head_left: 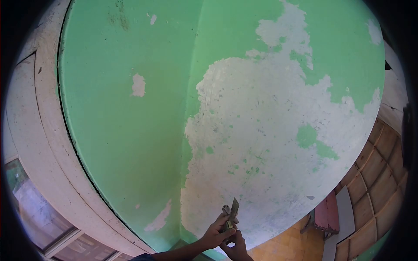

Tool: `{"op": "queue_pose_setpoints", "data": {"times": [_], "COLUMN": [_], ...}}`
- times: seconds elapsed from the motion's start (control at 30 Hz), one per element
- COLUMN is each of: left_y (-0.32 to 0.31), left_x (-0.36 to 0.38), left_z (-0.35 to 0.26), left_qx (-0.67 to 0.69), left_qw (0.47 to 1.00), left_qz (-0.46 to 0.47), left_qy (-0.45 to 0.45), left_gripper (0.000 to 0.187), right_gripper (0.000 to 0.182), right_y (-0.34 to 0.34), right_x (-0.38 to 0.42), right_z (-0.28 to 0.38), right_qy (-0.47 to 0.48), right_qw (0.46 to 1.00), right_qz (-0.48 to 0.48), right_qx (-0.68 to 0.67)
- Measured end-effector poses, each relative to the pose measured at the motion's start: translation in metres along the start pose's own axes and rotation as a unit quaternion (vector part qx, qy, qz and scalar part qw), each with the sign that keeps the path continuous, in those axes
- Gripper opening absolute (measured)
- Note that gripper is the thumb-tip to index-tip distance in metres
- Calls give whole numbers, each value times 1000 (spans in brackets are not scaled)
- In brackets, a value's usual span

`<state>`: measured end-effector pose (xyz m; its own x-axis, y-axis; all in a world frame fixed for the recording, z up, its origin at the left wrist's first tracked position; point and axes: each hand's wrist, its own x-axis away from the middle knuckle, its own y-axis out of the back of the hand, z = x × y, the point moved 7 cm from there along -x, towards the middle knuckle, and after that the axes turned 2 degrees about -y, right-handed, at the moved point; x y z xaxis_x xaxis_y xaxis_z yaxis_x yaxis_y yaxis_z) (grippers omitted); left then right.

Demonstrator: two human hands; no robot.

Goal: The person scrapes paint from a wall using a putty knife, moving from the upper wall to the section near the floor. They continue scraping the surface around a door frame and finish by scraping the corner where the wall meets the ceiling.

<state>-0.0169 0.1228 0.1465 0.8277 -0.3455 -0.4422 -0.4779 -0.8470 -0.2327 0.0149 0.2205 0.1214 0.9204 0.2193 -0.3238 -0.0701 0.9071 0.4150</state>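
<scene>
Two hands point(223, 240) gripping a scraper point(234, 211), left grip closed around it, right grip unclear.

- Indoor room, older or worn building; home or other use could not be told.
- Green-painted wall point(126, 126) met a second wall point(248, 108) at an inside corner; paint on the second had come off in a broad pale patch.
- Lower left: framed window panes point(41, 209).
- Lower right: orange-tan tiled floor point(283, 239), reddish bench-like seat point(326, 213).
- Far right: brown panelled surface point(374, 182), crossed by strips.
</scene>
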Motion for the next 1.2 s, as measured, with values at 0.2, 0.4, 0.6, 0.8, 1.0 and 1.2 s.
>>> {"op": "queue_pose_setpoints", "data": {"times": [0.2, 0.4, 0.6, 0.8, 1.0, 1.2], "left_y": [5, 17, 43, 81, 122, 161], "left_x": [1, -1, -5, -9, -12, -23], "left_z": [0, -24, -24, -22, -51, -80], "left_qx": [-110, -70, 71, 13, -14, 3], "left_qw": [991, 991, 989, 996, 994, 1000], "left_qz": [57, 106, 128, 92, 94, 22], "left_qy": [-43, -48, 22, 8, 62, -7], "left_gripper": [56, 58, 49, 19, 19, 17], "right_gripper": [45, 35, 34, 29, 36, 35], "right_y": [1, 10, 71, 123, 125, 109], "right_x": [-2, -6, -20, -34, -62, -91], "right_z": [5, 0, 63, 205, 295, 350], "right_qy": [23, -46, 46, 116, 145, 176], "right_qw": [994, 982, 954, 906, 828, 718], "right_qz": [-68, -139, -290, -352, -354, -395], "right_qx": [-84, -116, -51, 204, 410, 545]}}
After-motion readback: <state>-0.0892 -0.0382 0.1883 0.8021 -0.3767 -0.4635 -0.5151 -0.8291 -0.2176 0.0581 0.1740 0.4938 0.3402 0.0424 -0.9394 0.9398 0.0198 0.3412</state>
